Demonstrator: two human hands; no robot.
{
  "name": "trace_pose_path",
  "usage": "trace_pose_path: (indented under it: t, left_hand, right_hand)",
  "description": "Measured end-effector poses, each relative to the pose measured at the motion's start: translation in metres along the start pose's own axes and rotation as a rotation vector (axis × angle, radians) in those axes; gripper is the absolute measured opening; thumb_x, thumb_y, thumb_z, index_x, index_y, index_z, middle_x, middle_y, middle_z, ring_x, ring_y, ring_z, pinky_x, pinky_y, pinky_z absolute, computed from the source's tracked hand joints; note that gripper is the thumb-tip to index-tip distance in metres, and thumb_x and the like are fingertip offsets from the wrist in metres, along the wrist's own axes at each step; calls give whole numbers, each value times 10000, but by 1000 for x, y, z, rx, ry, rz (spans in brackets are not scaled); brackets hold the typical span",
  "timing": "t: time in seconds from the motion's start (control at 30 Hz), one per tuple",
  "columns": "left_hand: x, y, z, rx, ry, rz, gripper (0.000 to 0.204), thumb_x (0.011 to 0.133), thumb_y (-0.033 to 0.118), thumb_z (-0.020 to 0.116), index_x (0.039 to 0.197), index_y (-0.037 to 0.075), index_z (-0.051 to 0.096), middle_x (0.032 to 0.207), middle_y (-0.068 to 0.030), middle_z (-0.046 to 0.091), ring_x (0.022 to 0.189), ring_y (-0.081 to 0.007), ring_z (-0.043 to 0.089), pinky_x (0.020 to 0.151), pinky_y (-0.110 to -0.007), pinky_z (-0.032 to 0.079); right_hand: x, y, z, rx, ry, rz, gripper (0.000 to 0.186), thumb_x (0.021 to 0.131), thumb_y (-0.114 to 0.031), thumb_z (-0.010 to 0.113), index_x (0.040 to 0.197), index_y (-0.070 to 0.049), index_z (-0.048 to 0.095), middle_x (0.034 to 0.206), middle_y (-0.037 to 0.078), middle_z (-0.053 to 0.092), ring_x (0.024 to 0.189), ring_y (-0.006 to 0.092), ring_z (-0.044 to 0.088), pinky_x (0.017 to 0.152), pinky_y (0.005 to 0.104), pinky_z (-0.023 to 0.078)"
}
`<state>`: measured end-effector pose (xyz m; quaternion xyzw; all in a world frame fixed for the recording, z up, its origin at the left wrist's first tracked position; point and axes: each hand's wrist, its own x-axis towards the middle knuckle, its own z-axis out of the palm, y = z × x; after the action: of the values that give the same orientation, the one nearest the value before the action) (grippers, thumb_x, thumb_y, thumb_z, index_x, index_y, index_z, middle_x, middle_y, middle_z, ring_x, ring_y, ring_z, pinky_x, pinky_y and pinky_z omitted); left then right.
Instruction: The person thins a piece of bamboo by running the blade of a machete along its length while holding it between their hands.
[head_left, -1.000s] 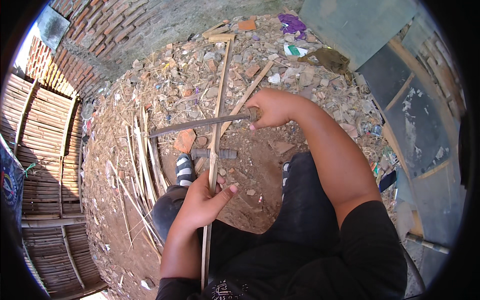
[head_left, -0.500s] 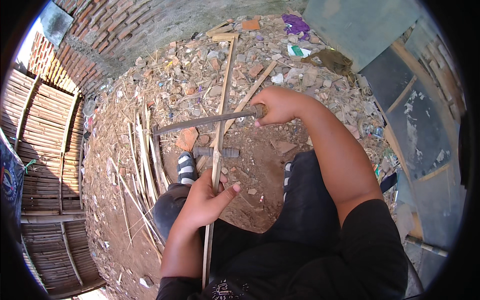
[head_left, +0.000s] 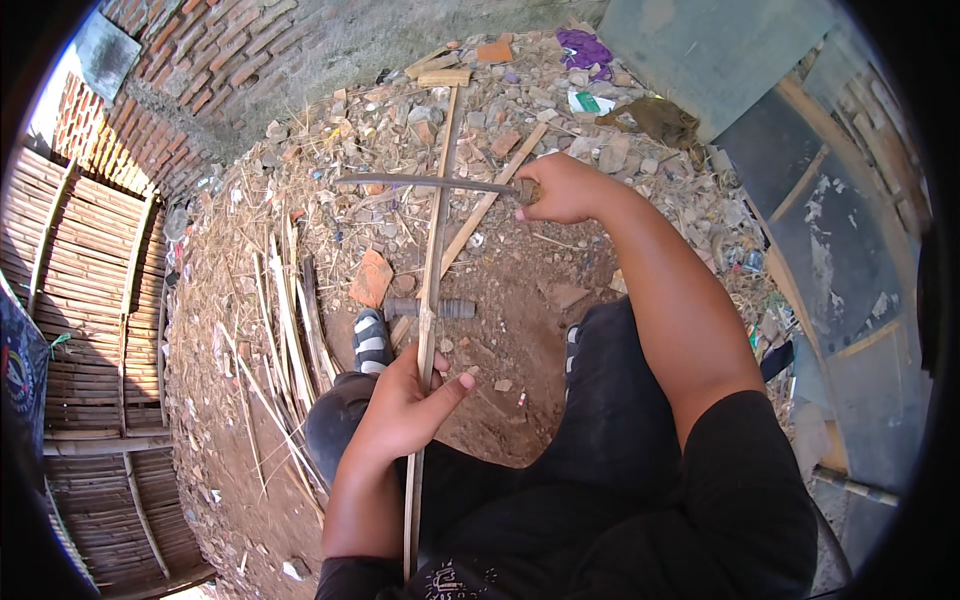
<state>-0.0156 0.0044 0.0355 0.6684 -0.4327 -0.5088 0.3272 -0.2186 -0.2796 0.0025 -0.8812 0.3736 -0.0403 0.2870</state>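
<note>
A long, narrow bamboo strip (head_left: 433, 255) runs away from my lap toward the rubble. My left hand (head_left: 398, 405) is closed around its lower part, with the thumb stretched out to the right. In my right hand (head_left: 565, 190) is the handle of a machete (head_left: 390, 180) with a dark, slightly curved blade. The blade lies crosswise over the far half of the strip, pointing left. Whether its edge touches the strip I cannot tell. The strip's far end comes close to a short wooden piece (head_left: 444, 77) on the rubble.
Several split bamboo strips (head_left: 285, 320) lie left of my leg. Another strip (head_left: 497, 195) slants beneath the machete. Between my feet are a dark ridged cylinder (head_left: 445, 308) and a broken brick (head_left: 371, 278). A brick wall (head_left: 215, 60) and grey panels (head_left: 720, 60) border the ground.
The machete blade has shifted farther away along the bamboo strip, its tip swinging up and away. My right hand has moved slightly farther out. My left hand keeps its grip in nearly the same place.
</note>
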Motion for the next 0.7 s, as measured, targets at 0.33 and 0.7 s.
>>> trace_pose_path:
  t: [0.33, 0.7]
  left_hand:
    - [0, 0, -1, 38, 3, -32, 301, 927, 164, 770, 1061, 35, 533, 865, 7, 576, 791, -71, 555, 707, -238, 453]
    - [0, -7, -4, 52, 15, 15, 305, 920, 164, 777, 1062, 37, 539, 837, 25, 562, 752, -60, 513, 673, -227, 433]
  right_hand:
    - [-8, -14, 5, -20, -102, -158, 483, 778, -356, 820, 1139, -53, 713, 927, 193, 716, 921, 360, 694, 823, 447, 527]
    - [-9, -21, 6, -19, -144, -217, 522, 787, -361, 818, 1188, -48, 701, 1029, 214, 709, 978, 350, 683, 841, 452, 515]
